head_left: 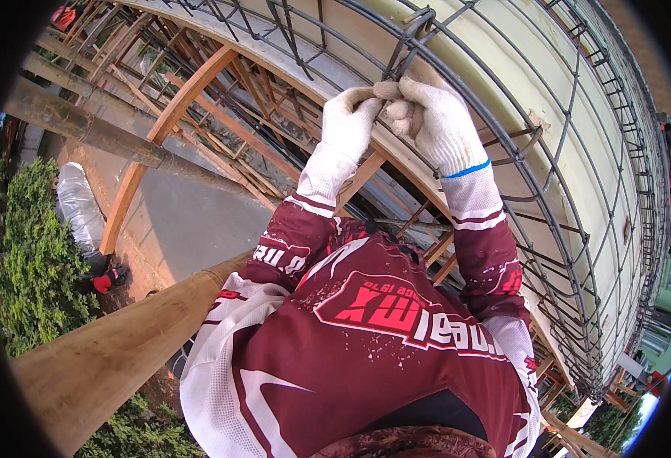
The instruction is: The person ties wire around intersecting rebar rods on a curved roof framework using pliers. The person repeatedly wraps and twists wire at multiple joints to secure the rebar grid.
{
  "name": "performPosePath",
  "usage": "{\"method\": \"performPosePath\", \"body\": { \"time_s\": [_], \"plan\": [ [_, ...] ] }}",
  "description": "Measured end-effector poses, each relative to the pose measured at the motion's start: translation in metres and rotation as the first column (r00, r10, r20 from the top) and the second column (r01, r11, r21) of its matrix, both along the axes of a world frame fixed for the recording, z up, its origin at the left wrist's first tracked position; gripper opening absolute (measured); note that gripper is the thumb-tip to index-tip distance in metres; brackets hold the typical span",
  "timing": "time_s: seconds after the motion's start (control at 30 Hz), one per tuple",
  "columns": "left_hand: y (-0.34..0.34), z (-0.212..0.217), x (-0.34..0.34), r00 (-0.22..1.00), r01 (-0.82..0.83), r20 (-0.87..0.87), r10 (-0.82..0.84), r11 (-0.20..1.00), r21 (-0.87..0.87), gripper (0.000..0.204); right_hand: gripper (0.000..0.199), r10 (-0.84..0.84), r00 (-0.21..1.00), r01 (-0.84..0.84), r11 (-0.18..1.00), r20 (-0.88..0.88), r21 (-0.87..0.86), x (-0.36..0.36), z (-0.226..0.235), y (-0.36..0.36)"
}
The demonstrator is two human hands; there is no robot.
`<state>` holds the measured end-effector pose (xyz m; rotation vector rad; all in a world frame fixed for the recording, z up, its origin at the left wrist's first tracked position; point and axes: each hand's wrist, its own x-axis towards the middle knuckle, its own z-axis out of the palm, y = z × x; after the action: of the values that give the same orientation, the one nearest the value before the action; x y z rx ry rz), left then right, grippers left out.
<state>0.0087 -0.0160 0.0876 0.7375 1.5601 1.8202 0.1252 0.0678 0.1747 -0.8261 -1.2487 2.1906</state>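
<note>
White knit gloves with dirty fingertips cover both of my hands, which meet at a grey steel rebar cage (499, 131). My left hand (348, 126) is closed, its thumb and forefinger pinched near the tips of the other glove. Curled fingers close my right hand (441, 126), whose cuff has a blue edge. Both sets of fingertips are just below a crossing of bars (418, 24), beside a vertical bar. Whatever lies between the fingers is too small or hidden to make out.
Behind the cage runs a curved pale formwork panel (603, 145). A thick bamboo pole (129, 343) slants close by my left side. Farther left are a curved wooden board (171, 114), another pole (83, 126) and timber scaffolding. Far below lie paved ground (175, 221) and green bushes (34, 259).
</note>
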Motion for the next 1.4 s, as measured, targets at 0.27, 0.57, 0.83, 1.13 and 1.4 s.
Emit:
{"method": "performPosePath", "body": {
  "time_s": [0.27,0.57,0.83,1.13,1.4],
  "plan": [
    [0.007,0.009,0.008,0.98,-0.01,0.2,0.006,1.0,0.019,0.029,0.052,-0.036,0.999,0.024,0.956,0.036,0.292,0.001,0.004,-0.009],
    [0.005,0.018,0.012,0.868,-0.013,0.495,-0.047,0.993,0.118,0.033,0.05,-0.069,0.993,0.023,0.915,0.099,0.402,-0.002,0.001,-0.017],
    [0.003,0.019,0.011,0.91,0.031,0.41,-0.061,0.996,0.078,0.024,0.049,-0.053,0.995,0.012,0.905,0.085,0.425,-0.004,0.001,-0.018],
    [0.004,0.018,0.019,0.844,-0.037,0.53,-0.078,0.979,0.202,0.031,0.041,-0.091,0.991,0.025,0.857,0.102,0.515,-0.003,-0.006,-0.018],
    [0.01,0.016,0.022,0.884,-0.095,0.467,0.009,0.982,0.161,0.026,0.036,-0.143,0.99,0.13,0.934,0.016,0.331,-0.003,-0.002,-0.016]
  ]
}}
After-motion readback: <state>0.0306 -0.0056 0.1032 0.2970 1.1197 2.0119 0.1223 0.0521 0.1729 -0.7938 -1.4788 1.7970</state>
